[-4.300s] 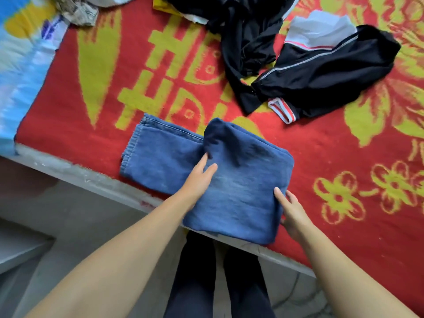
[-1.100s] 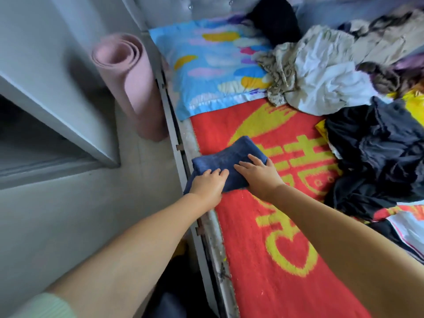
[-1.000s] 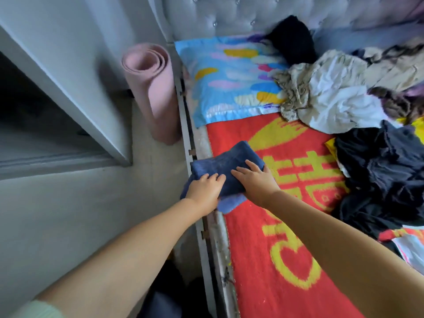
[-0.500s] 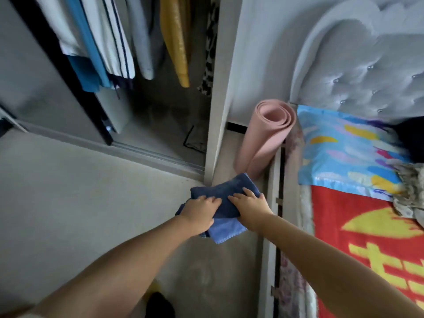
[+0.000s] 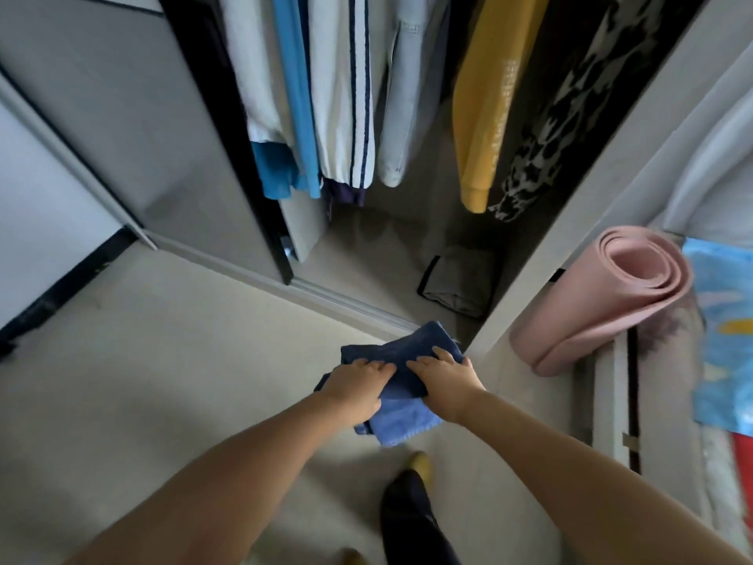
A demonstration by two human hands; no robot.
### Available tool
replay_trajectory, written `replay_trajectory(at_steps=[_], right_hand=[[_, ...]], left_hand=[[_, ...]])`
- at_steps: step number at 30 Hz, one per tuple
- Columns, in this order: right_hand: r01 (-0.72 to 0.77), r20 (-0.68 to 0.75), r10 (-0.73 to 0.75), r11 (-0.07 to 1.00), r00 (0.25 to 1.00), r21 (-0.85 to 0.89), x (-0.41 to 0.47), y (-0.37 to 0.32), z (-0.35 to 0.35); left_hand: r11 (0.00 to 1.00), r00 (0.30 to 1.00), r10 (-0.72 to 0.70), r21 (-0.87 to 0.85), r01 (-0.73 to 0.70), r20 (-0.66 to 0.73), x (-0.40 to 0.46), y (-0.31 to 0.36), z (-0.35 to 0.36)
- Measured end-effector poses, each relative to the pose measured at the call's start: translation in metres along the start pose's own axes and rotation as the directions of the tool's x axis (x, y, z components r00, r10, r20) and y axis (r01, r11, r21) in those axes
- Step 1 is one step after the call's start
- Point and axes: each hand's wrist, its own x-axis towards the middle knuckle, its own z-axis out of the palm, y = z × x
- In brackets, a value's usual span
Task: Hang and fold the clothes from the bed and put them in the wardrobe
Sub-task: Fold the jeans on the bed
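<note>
I hold the folded blue jeans in the air above the floor, just in front of the open wardrobe. My left hand grips the jeans' left side with fingers over the top. On the right side my right hand grips them the same way. Inside the wardrobe hang several garments, among them a white and blue striped one and a yellow one. A folded grey garment lies on the wardrobe floor.
A rolled pink mat leans between the wardrobe's side panel and the bed edge. A blue patterned pillow lies at the right. The sliding door is at the left. My leg and foot stand on the pale floor.
The jeans were folded on the bed, then lifted off it with both hands. I turned from the bed and carried them closer to the open wardrobe.
</note>
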Motion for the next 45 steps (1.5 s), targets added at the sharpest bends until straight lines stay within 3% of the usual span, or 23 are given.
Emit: replay_trajectory(at_steps=[14,21,25,30,33,36,38,40,45], right_hand=[[-0.091,-0.017,0.094,0.984,0.995,0.151,0.237,0.095,-0.067],[-0.2,-0.15,0.215,0.974,0.965,0.106,0.357,0.167,-0.063],[-0.363,-0.287,0.365,0.93,0.886,0.063,0.406,0.225,-0.054],[-0.55,-0.498,0.508,0.832,0.703,0.073,0.454,0.293,0.004],[-0.635,-0.435,0.62,0.761,0.653,0.133,0.493,0.323,0.078],[-0.653,-0.239,0.66,0.748,0.713,0.117,0.536,0.327,0.16],[-0.654,-0.19,0.668,0.744,0.719,0.14,0.553,0.33,0.198],[-0.649,-0.204,0.668,0.744,0.715,0.159,0.556,0.337,0.208],[-0.641,-0.057,0.651,0.757,0.757,0.128,0.544,0.335,0.189]], left_hand=[[0.989,0.995,0.077,0.119,-0.083,0.055,0.256,-0.114,-0.057],[0.967,0.982,0.188,0.178,-0.181,-0.021,0.405,-0.149,-0.05],[0.959,0.959,0.207,0.233,-0.161,-0.191,0.501,-0.133,-0.035],[0.948,0.887,0.287,0.241,-0.209,-0.362,0.607,-0.1,0.023],[0.952,0.902,0.293,0.181,-0.246,-0.317,0.668,-0.079,0.103],[0.976,0.973,0.215,0.064,-0.21,-0.087,0.702,-0.075,0.192],[0.976,0.976,0.213,0.057,-0.21,-0.052,0.712,-0.075,0.229],[0.97,0.969,0.238,0.066,-0.234,-0.065,0.718,-0.077,0.234],[0.964,0.966,0.25,0.073,-0.255,0.071,0.716,-0.082,0.221]])
